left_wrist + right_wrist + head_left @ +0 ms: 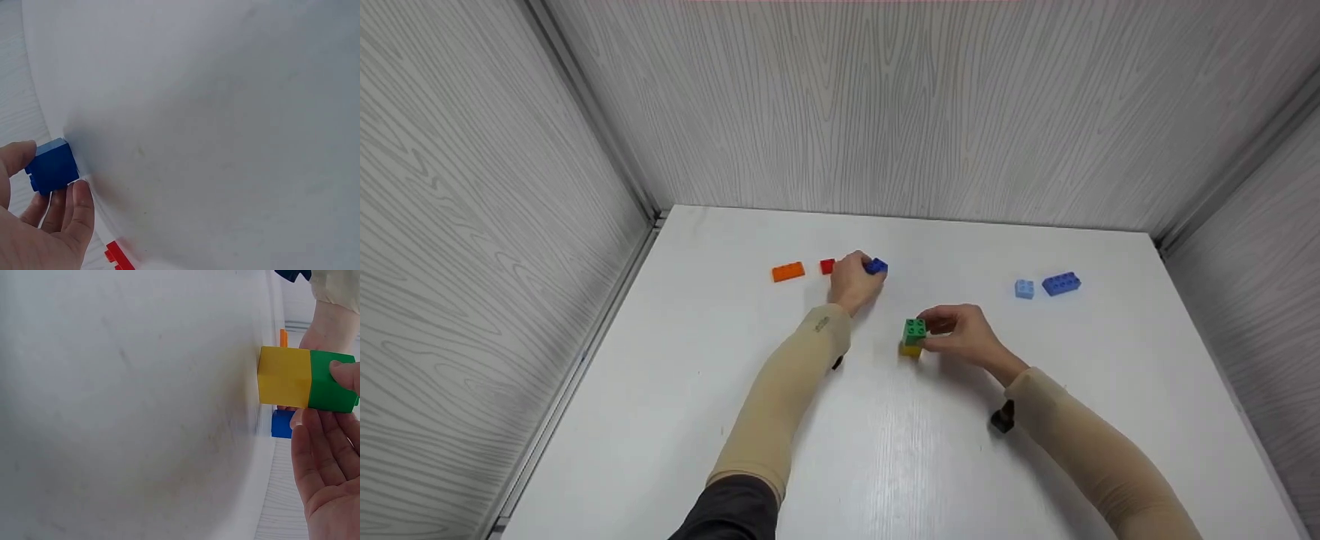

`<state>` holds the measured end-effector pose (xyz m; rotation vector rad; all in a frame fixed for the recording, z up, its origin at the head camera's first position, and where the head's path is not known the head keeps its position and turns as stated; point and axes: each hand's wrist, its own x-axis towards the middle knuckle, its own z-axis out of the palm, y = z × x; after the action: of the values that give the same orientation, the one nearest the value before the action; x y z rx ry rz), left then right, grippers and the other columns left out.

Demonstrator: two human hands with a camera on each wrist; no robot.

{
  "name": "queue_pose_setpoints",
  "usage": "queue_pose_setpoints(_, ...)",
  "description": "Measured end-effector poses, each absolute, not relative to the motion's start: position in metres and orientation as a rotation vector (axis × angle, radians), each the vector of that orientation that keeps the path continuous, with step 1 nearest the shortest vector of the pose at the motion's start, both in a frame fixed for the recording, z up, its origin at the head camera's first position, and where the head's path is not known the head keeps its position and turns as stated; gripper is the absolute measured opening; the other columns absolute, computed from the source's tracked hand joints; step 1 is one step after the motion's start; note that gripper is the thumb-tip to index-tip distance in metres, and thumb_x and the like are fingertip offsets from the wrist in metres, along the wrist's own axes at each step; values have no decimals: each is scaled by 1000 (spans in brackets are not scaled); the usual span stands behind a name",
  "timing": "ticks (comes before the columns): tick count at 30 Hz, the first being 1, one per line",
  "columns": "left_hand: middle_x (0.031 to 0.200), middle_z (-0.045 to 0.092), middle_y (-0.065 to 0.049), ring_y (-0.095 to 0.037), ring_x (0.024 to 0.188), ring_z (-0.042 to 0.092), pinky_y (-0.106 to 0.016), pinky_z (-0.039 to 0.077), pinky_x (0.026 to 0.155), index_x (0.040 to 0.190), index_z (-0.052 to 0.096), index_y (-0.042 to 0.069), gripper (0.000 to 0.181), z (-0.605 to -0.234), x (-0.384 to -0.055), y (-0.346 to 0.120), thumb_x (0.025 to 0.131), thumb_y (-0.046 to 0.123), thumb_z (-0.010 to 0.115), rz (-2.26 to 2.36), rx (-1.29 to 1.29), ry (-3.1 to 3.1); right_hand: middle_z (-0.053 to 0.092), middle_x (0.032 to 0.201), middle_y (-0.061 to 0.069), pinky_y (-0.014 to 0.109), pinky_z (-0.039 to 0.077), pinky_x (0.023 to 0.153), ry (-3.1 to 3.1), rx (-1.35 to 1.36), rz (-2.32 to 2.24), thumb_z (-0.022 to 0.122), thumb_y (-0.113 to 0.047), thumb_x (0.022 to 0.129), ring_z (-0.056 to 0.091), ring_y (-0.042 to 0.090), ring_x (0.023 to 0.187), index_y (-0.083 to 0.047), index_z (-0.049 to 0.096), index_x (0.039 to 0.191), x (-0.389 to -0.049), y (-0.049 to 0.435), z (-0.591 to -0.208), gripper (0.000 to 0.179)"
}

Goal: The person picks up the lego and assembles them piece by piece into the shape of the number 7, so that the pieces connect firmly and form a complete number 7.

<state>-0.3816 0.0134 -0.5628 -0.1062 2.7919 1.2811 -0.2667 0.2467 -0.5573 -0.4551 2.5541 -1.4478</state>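
Note:
My left hand (853,283) pinches a dark blue toy brick (53,167) between thumb and fingers, toward the back of the white table. Nearer the front, my right hand (966,334) holds a green toy brick (915,331) from its right side, thumb on one face and fingers on the other. Directly beneath the green brick is a yellow brick (284,377), the two stacked flush in the right wrist view. The yellow brick's lower end is right at the tabletop. Just left of my left hand lies a red brick (827,266), partly hidden by the hand.
An orange brick (788,271) lies at the back left of the table (675,420). At the back right are a light blue brick (1024,289) and a longer blue brick (1061,283). Grey wood-grain panels (885,105) enclose the table at the back and sides.

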Motion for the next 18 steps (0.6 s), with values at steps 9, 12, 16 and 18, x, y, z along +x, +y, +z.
queue_pose_setpoints(9, 139, 77, -12, -27, 133, 72, -45, 59, 119, 139, 72, 9, 42, -557, -371, 9, 104, 31, 81, 1395, 8, 2759, 83, 129, 9, 47, 66, 107, 2546, -402, -1432, 93, -21, 92, 78, 27, 115, -14, 83, 131, -267, 243, -557, 41)
queue_pose_setpoints(12, 138, 77, -11, -26, 130, 72, -44, 59, 119, 138, 72, 11, 41, -554, -365, 7, 103, 31, 81, 1425, 59, 2735, 83, 130, 11, 49, 65, 108, 2547, -413, -1425, 92, -20, 92, 78, 28, 116, -12, 82, 132, -267, 243, -557, 42)
queue_pose_setpoints(16, 135, 77, -9, -24, 125, 72, -42, 60, 117, 137, 73, 12, 39, -552, -358, 5, 103, 30, 81, 1456, 119, 2713, 83, 129, 10, 48, 66, 107, 2553, -416, -1411, 91, -19, 92, 77, 27, 116, -13, 83, 132, -268, 243, -557, 42)
queue_pose_setpoints(18, 133, 77, -9, -23, 122, 72, -40, 61, 115, 136, 73, 12, 38, -552, -357, 4, 103, 30, 81, 1470, 149, 2710, 83, 128, 9, 47, 66, 107, 2554, -409, -1412, 91, -18, 91, 77, 26, 115, -13, 83, 131, -268, 243, -557, 41)
